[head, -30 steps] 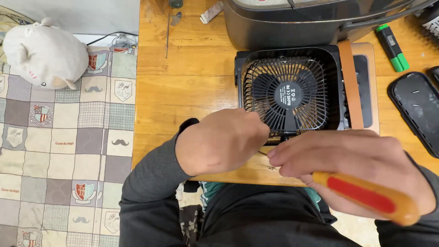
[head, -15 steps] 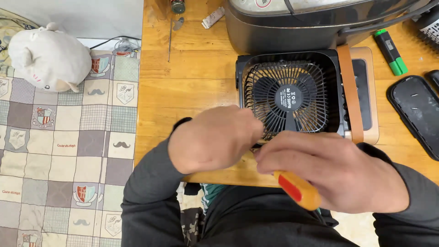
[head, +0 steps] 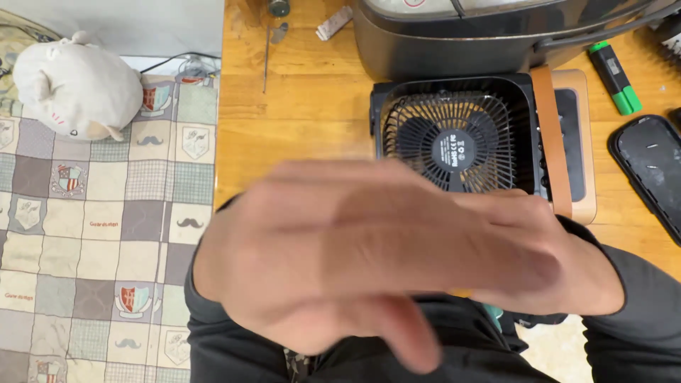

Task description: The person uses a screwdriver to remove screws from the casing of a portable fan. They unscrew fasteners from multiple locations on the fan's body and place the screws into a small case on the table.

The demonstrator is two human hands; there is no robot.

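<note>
Black plastic is what I make out past my hands: the small square fan [head: 461, 142] lies flat on the wooden desk [head: 305, 106], just beyond my knuckles. My left hand [head: 319, 255] is a blur, fingers stretched out and gripping nothing, and it crosses over my right hand [head: 546, 262]. Whether that right hand grips anything I cannot tell.

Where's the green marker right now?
In the head view, the green marker lies on the wooden table at the upper right, beside the large dark appliance and just above the black oblong cover.
</note>
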